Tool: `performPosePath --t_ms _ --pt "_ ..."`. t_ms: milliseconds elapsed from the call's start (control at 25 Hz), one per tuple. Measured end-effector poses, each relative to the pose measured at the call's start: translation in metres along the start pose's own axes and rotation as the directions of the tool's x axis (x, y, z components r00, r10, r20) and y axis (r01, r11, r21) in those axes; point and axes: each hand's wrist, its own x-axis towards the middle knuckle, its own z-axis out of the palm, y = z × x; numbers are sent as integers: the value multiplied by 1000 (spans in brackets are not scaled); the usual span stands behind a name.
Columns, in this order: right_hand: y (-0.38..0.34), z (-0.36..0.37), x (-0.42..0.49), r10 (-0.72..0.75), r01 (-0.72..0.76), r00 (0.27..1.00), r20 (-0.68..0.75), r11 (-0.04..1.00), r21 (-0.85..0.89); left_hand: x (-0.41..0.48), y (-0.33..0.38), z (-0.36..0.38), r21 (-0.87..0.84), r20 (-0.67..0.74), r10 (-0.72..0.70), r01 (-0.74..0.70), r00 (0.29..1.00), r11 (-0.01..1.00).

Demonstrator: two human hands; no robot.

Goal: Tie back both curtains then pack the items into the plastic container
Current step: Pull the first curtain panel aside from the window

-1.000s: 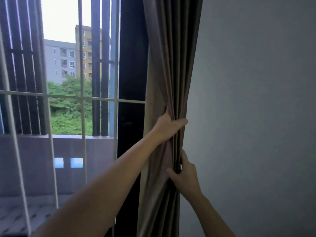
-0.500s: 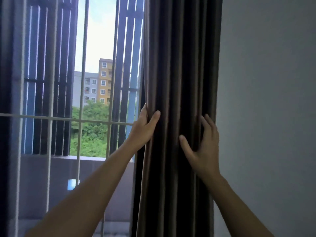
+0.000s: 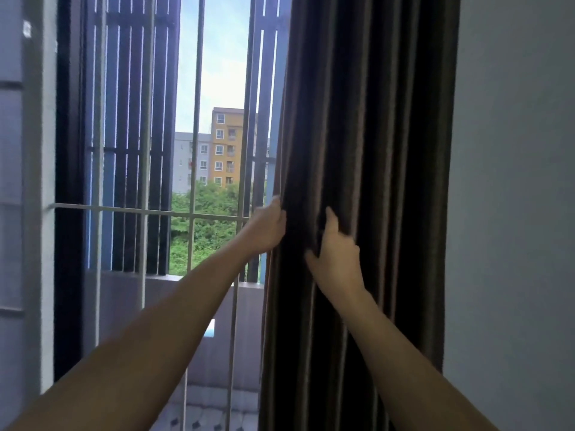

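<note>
Step in hand: gathering the curtain (image 3: 389,150), first half of the task; packing not begun. No tie-back and no plastic container were in view, and only this one curtain showed.

Left hand (image 3: 267,227) was at the curtain's window-side edge, fingers (image 3: 276,203) curled round that edge and gripping it. The tips went behind the fabric, so they were hidden. Right hand (image 3: 337,259) was just beside it, slightly lower and further into the cloth. Its fingers were dug into a fold and clenched on a pleat, with one digit sticking up along the fabric. Both hands were on the cloth, close together, at about the height of the horizontal bar of the window grille (image 3: 193,214).

Judged next move: draw the gripped edge across toward the wall (image 3: 513,181), bunching the pleats into one tight bundle. One hand would then need to hold the bundle while the other found a tie or hook. Where that tie was, I could not tell. The grip would need to take in the full width, since the folds nearer the wall were outside both hands.

Curtain look: dark brown, heavy-looking fabric in long vertical pleats, with lighter sheen on the ridges. It hung loose and full-length at the right of the window, its far edge against the grey wall, not yet cinched anywhere. Its bottom was out of frame.
</note>
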Motion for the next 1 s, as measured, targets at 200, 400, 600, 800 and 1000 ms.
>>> performPosePath --t_ms 200,400,600,800,1000 --pt "30 67 -63 59 -61 995 82 998 22 -31 -41 31 46 202 31 -41 979 998" --pt "52 89 -90 -23 6 992 125 991 130 -39 -49 34 27 276 58 -68 959 997" --pt "51 93 -95 -77 55 988 135 986 159 -42 -39 44 -80 340 46 -20 939 997" --pt "54 92 -97 -81 57 986 144 985 165 -45 -23 46 -348 418 -38 198 908 916" --pt "53 72 -94 -178 177 984 -3 975 136 -45 -27 48 26 267 110 -121 957 992"
